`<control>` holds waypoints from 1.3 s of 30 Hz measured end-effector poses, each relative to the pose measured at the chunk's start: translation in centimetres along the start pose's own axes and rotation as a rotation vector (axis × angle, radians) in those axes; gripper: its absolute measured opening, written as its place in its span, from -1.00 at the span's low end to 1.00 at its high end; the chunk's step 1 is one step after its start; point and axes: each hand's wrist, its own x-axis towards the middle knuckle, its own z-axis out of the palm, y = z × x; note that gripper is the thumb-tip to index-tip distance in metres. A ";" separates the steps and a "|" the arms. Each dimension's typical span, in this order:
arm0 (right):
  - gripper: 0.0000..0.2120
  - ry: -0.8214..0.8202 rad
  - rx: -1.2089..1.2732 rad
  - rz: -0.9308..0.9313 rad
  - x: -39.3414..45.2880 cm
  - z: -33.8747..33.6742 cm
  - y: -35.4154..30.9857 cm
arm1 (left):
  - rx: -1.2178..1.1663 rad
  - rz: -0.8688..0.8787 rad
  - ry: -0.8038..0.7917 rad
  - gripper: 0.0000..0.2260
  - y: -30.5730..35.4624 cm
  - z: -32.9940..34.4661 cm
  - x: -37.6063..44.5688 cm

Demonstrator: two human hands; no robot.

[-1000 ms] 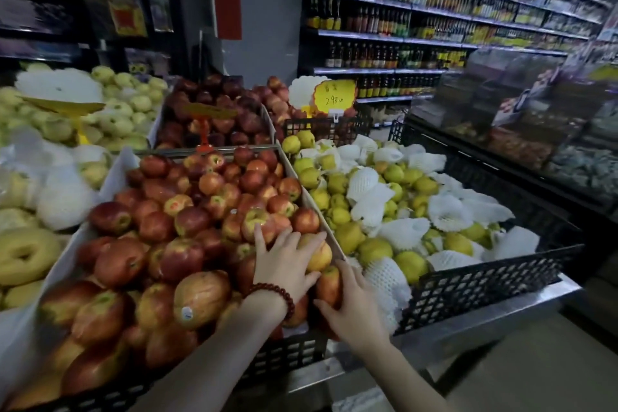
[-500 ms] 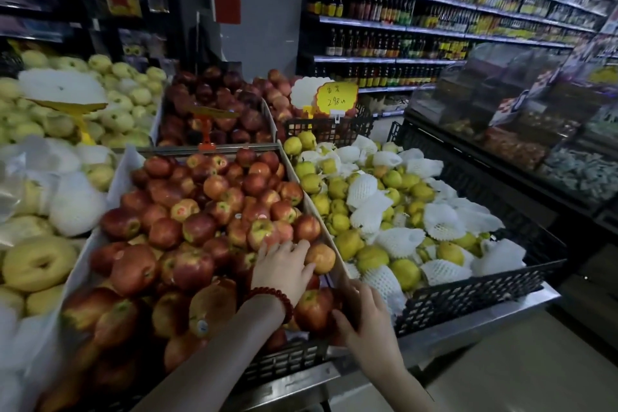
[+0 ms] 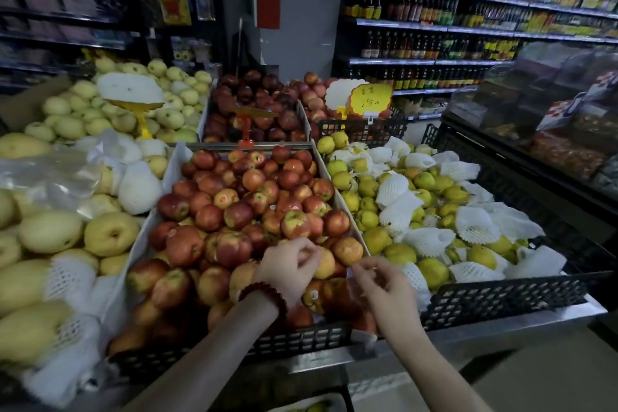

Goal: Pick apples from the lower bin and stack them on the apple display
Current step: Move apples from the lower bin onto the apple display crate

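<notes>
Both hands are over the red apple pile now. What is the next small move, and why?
Probably lower both hands to fetch more: the left hand and right hand hover empty, fingers loose, above the heaped red apples in the black plastic crate.

Two bare forearms, no sleeves in view.
Left hand [image 3: 289,269] has a dark red beaded bracelet [image 3: 264,294] at the wrist, round beads, single strand. Right hand [image 3: 384,291] and wrist plain; no rings or watch visible.

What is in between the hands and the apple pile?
Nothing visible. The left hand and right hand hover just above the front right corner of the apple pile, fingers loosely curled and holding nothing, with only air between them and the apples.
</notes>
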 end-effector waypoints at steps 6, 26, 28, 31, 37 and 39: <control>-0.81 -0.162 -0.007 -0.199 -4.5 3.9 1.3 | -0.017 0.065 0.087 -0.78 -2.8 -1.1 -8.1; -0.62 -0.185 -0.149 -0.254 -18.5 12.8 37.0 | -0.050 -0.161 -0.028 -0.60 -29.9 23.1 -24.2; -0.64 -0.191 -0.144 -0.231 -19.3 12.9 39.9 | -0.041 -0.179 -0.038 -0.63 -31.9 25.9 -25.4; -0.71 -0.194 -0.140 -0.216 -20.3 12.5 43.0 | -0.015 -0.232 -0.041 -0.63 -33.6 29.0 -26.5; -0.65 -0.175 -0.036 -0.135 -21.3 10.6 46.5 | -0.018 -0.339 -0.100 -0.76 -36.1 33.0 -27.4; -0.68 -0.175 -0.047 -0.106 -21.0 9.8 47.8 | 0.039 -0.391 -0.170 -0.85 -37.8 34.6 -27.3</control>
